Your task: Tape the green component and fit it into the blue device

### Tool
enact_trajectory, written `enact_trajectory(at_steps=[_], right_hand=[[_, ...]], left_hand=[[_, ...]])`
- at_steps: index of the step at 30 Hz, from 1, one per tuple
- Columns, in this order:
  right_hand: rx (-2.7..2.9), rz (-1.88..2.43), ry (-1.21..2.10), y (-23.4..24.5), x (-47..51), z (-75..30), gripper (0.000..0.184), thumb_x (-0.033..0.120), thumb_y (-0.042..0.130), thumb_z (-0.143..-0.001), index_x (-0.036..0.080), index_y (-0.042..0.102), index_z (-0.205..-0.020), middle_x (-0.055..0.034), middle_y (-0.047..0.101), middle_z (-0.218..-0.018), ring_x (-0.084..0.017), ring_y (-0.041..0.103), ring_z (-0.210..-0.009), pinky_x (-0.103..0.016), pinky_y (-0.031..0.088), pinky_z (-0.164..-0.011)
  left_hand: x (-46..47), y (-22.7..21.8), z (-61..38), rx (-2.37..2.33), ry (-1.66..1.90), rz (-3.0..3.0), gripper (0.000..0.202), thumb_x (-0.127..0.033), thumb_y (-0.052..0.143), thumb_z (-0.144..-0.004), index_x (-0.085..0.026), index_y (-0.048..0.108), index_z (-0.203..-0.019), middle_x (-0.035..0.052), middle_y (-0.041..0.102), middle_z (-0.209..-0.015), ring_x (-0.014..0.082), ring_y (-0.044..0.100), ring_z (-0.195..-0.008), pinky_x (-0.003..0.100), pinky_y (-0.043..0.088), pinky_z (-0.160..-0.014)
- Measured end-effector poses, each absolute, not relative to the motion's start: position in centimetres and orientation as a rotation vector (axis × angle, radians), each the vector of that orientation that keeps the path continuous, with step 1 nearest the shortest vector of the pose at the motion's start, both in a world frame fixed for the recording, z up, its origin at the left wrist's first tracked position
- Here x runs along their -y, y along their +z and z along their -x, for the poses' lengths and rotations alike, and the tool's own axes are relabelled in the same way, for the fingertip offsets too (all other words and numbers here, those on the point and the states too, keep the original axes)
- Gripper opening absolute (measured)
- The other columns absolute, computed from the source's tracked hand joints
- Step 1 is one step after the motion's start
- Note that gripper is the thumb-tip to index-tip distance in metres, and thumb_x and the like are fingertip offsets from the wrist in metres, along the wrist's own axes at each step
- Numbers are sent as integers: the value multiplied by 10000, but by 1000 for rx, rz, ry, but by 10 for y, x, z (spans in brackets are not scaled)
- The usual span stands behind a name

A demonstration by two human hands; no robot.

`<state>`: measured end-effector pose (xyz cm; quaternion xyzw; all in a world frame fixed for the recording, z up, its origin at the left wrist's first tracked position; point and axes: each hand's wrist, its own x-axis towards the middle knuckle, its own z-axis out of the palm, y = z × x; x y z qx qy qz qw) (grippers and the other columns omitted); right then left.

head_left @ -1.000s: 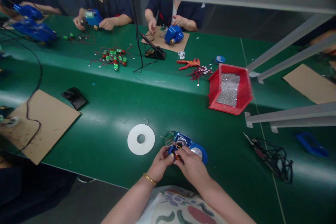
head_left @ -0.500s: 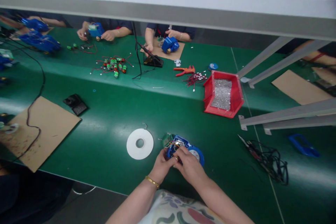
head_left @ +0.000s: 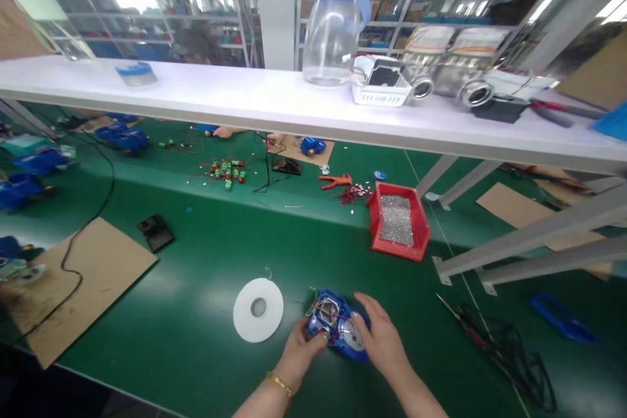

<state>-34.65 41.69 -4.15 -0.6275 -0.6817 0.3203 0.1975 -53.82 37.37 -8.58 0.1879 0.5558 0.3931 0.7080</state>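
A blue plastic housing (head_left: 323, 321) lies opened on the green table, with coloured wires and metal parts inside and a round whitish disc (head_left: 351, 334) in its right part. My left hand (head_left: 300, 351) grips its lower left edge, the thumb on top near the wires. My right hand (head_left: 385, 336) is at the housing's right side with its fingers stretched apart, the thumb over the disc. Part of a small green circuit board shows blurred behind the housing's left edge. Left of my hands lies a roll of white tape (head_left: 245, 310).
A red bin (head_left: 425, 228) of small silvery parts stands ahead right, near orange pliers (head_left: 336, 181) and red wires. A soldering iron (head_left: 465, 320) with a tangled cord and a blue frame (head_left: 563, 320) lie right. Cardboard (head_left: 112, 255) is left; a white shelf (head_left: 220, 95) crosses above, co-workers beyond.
My view has tilted up, showing the shelf top with a bottle and metal parts. My right hand has moved off the wires to the housing's right side, its fingers spreading.
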Motion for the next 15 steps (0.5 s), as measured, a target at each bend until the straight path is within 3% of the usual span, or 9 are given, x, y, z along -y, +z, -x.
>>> enact_trajectory(at_steps=[4,8,11,15], right_hand=[[1895,1803,1004,-68,-412,350,660,498,202,-879,52,462,-1291,-183,489,-1288,-261,467,-1196,-435,362,-1055],[1868,1802,1044,-79,-416,353,665,517,200,-839,60,533,-1190,-203,531,-1208,-274,539,-1096,-423,417,-989],[1830,1774,1077,-80,-419,347,598,550,314,-772,121,614,-1061,-180,587,-1113,-286,582,-1022,-417,460,-931],[1741,1705,1123,-77,-402,329,354,537,537,-750,226,663,-865,-89,639,-915,-236,624,-887,-362,525,-812]], left_hand=[[-371,-88,538,-1202,894,-462,882,-603,791,-516,-136,463,-1187,131,620,-1140,248,565,-1010,327,443,-817],[-372,-92,541,-1201,893,-460,881,-602,801,-481,-157,479,-1170,124,621,-1141,275,564,-1057,343,455,-827],[-374,-96,548,-1189,859,-503,879,-619,809,-448,-166,515,-1141,127,624,-1127,309,571,-1059,401,461,-861],[-375,-106,557,-1078,743,-657,794,-628,838,-376,-183,621,-997,114,654,-1016,344,582,-1038,502,399,-969]])
